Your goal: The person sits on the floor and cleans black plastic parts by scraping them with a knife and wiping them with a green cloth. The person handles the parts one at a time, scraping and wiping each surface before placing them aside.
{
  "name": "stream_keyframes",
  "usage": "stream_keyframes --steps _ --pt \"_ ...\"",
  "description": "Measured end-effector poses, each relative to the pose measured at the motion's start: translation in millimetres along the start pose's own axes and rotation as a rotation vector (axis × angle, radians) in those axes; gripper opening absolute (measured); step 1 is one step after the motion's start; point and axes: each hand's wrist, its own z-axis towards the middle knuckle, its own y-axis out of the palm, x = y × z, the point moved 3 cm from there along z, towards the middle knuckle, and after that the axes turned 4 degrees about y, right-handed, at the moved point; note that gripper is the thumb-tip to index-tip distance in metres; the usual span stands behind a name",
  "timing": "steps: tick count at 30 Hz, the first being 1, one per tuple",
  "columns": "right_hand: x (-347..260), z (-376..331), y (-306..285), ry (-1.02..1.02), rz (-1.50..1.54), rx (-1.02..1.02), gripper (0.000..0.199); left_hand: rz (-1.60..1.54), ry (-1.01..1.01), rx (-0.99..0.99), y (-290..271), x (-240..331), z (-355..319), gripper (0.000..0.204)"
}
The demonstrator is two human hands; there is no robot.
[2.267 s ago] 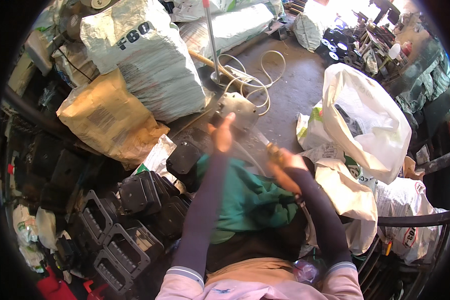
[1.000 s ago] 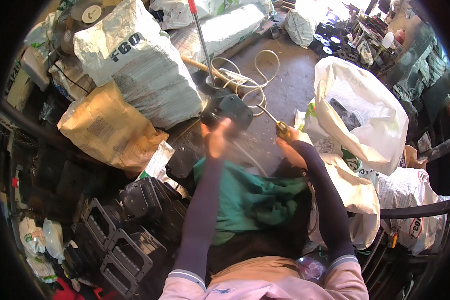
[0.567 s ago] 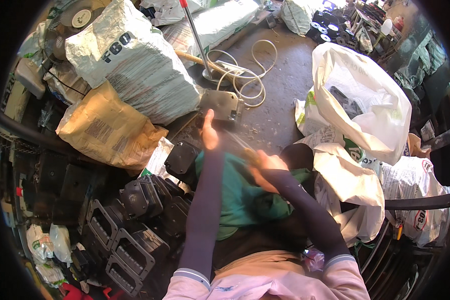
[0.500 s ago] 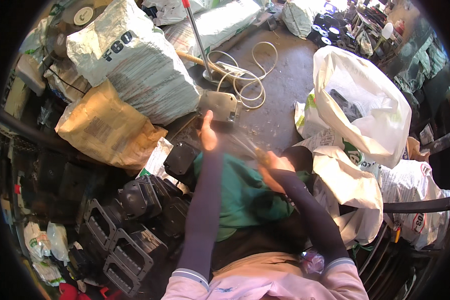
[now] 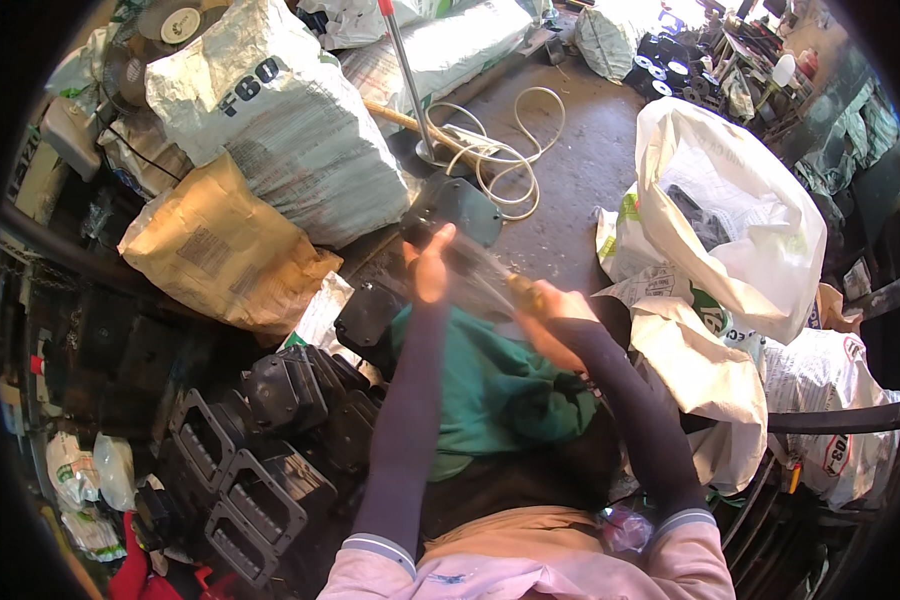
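My left hand (image 5: 431, 265) grips a dark, box-shaped plastic housing (image 5: 466, 208) and holds it up in front of me, thumb on its near side. In my right hand (image 5: 560, 312) is a tool with a yellowish handle (image 5: 522, 290). Motion smears its long shaft, which points at the housing, so its exact kind is unclear. Below both hands a green cloth (image 5: 500, 400) covers my lap. To the left of my left forearm lie several similar black housings (image 5: 280, 388), some with open rectangular frames.
A brown paper sack (image 5: 225, 250) and a big white sack (image 5: 290, 130) stand on the left. An open white sack (image 5: 715, 290) with dark pieces inside is at the right. Beyond the housing, a pale hose (image 5: 532, 185) lies coiled by a metal pole (image 5: 406, 75).
The housing has turned in my left hand: its lit, greyish face has given way to a dark one. Both hands have shifted slightly to the right in the picture.
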Motion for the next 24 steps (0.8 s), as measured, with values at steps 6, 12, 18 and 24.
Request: stream_keyframes --steps 6,12,18,24 --pt "-26.2 20.1 -6.2 -0.099 -0.105 -0.079 0.041 -0.061 0.006 -0.087 6.2 -2.0 -5.2 0.059" --pt "-0.8 33.9 -43.9 -0.123 0.086 0.223 0.039 -0.154 0.154 -0.278 -1.5 -6.1 -3.6 0.061" --pt "47.5 -9.8 -24.5 0.094 0.043 0.050 0.039 -0.347 -0.067 -0.277 -23.7 -23.6 6.4 0.056" --pt "21.6 -43.8 -27.1 0.067 0.164 -0.009 0.034 -0.543 -0.124 -0.288 -24.6 -16.7 11.1 0.058"
